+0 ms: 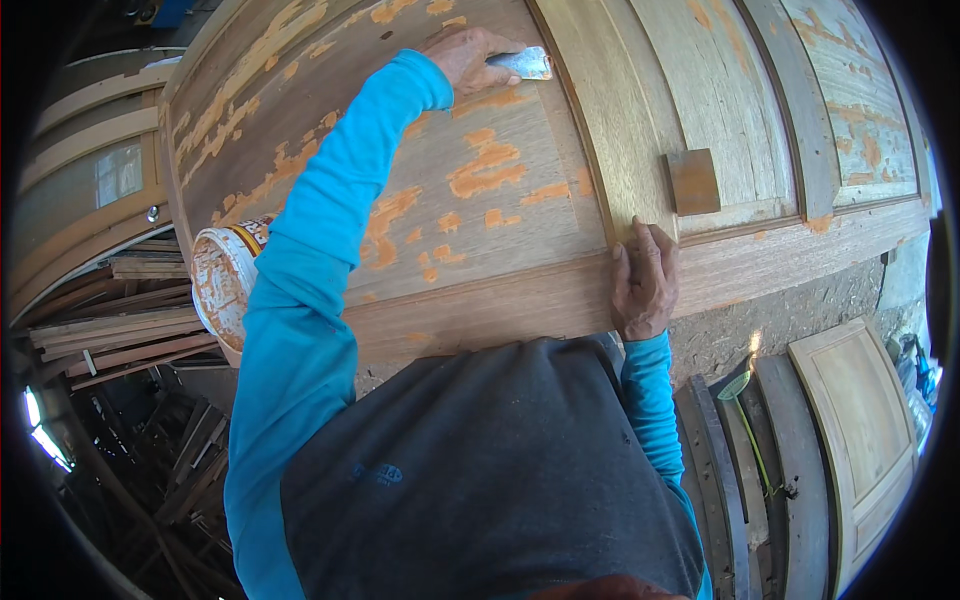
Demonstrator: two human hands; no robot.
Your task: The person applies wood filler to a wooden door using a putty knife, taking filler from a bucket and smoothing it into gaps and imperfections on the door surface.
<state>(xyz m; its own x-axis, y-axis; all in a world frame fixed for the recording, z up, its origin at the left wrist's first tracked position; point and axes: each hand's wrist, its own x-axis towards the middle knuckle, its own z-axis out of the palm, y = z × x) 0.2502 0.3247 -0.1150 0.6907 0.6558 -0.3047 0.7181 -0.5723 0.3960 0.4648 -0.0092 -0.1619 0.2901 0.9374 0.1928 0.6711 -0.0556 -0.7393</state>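
My left hand [468, 58] reaches over the far part of a wooden door [560, 270] and is closed around a putty knife [532, 64]. The knife's flat metal blade points right, beside a raised strip of the frame. Patches of orange filler [485, 170] cover the brown panel under my left arm. My right hand [645, 282] lies at the door's near edge, fingers stretched out and touching the wood, holding nothing. Just beyond its fingertips sits a small brown square block [693, 182].
A white bucket [222, 285] smeared with orange filler stands at the door's left corner. Stacked timber [120, 335] lies farther left. At the lower right, boards [790, 450] and a pale panelled door [862, 430] lean, with a green net-like thing [735, 386] among them.
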